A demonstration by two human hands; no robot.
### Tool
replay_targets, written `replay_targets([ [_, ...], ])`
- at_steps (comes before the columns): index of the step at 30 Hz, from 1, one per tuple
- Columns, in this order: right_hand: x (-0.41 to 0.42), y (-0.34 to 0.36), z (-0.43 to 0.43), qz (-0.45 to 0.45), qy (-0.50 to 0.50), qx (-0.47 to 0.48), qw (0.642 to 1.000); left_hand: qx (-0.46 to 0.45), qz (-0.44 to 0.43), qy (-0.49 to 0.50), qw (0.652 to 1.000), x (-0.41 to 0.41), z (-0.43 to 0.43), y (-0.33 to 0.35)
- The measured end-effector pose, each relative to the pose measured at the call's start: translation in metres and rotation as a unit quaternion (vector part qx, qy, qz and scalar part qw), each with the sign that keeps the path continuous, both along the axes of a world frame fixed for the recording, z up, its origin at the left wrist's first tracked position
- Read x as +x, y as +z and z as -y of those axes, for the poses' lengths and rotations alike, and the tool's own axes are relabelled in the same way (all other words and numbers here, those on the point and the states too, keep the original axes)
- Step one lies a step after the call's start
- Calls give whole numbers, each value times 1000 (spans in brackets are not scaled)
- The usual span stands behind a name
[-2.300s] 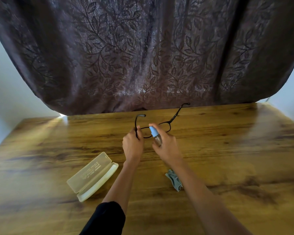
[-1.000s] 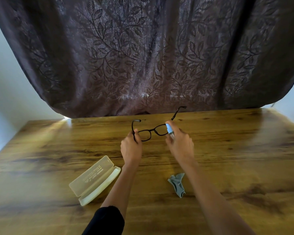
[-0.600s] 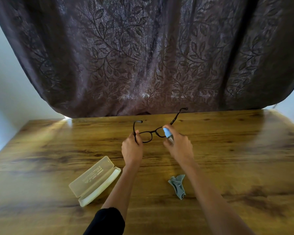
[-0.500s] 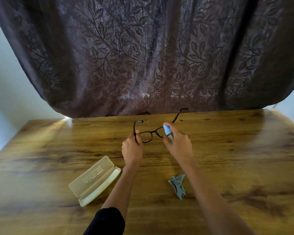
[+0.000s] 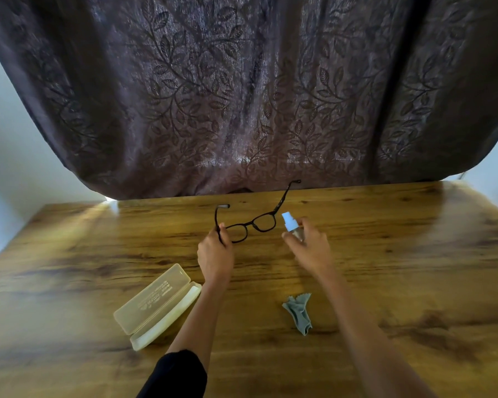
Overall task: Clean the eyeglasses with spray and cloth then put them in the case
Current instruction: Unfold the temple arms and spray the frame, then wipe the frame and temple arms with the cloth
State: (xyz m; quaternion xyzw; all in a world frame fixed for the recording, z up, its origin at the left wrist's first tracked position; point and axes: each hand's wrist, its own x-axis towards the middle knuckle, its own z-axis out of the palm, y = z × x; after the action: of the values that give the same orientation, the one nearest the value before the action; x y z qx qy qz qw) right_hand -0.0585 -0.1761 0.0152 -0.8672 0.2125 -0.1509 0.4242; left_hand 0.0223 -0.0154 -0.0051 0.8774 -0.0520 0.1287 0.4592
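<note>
**Head view.** The left hand [image 5: 214,254] grips the eyeglasses [image 5: 255,225] at the near temple hinge and holds them above the table [image 5: 414,254] with the temples unfolded. The right hand [image 5: 309,249] is wrapped round the spray bottle [image 5: 290,225], nozzle uppermost.

**Change noted:** half a second ago the bottle sat against the lens nearer it. It now stands just beside the frame, apart from it.

**Judgement:** spraying appears finished or paused.

The cloth [image 5: 298,313] lies untouched by the right forearm. The case [image 5: 156,305] lies open on the left. Wiping is still outstanding.
</note>
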Motion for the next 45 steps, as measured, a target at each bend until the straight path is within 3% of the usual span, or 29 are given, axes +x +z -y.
replay_targets([
  [7, -4, -29, 27, 1, -63, -13, 998, 14, 5, 3, 1000, -1, 0, -3],
  [14, -6, -41, 32, -21, -129, 41, 991, 16, 7, -3, 1000, 1, 0, -4],
  [29, -10, -44, 28, 4, -158, 79, 984, 13, 11, -17, 1000, -2, 4, -4],
  [37, -14, -44, 24, -33, -155, 96, 983, 13, 24, -30, 999, -5, -2, -4],
  [45, -41, -45, -2, -13, -208, -50, 977, -6, 23, -40, 999, -14, -8, -6],
])
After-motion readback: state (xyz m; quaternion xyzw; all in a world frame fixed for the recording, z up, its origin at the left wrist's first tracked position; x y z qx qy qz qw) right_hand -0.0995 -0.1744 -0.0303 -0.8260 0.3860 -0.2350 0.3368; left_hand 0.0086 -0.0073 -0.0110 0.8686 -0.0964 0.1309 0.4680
